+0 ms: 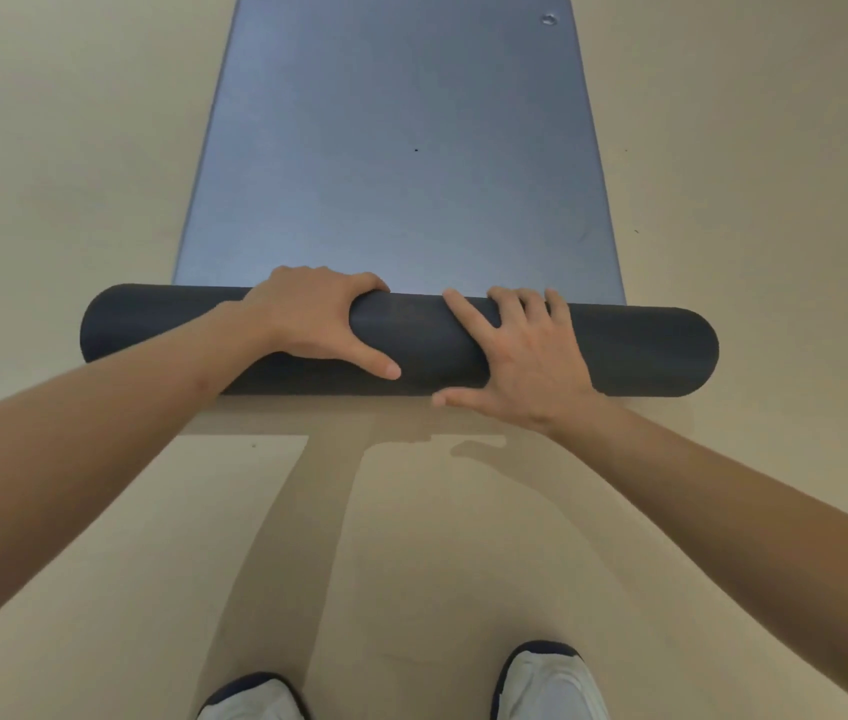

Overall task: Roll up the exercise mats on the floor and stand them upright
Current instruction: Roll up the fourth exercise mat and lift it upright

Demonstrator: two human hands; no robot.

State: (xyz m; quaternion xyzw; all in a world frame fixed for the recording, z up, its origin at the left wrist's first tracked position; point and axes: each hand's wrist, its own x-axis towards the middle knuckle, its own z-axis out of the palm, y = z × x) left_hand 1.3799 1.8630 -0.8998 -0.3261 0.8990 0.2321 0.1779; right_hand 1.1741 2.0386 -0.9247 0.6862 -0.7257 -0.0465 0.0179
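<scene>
A blue-grey exercise mat [401,148] lies flat on the floor and stretches away from me. Its near end is wound into a dark roll [640,350] that lies crosswise in front of me. My left hand [318,319] curls over the top of the roll left of centre, thumb on the near side. My right hand [526,356] presses on the roll right of centre, fingers spread over the top and thumb low on the near side. Both hands grip the roll.
The beige floor [74,148] surrounds the mat on all sides. A small metal eyelet [547,19] sits near the mat's far right corner. My two white shoes [546,683] stand on the floor behind the roll at the bottom edge.
</scene>
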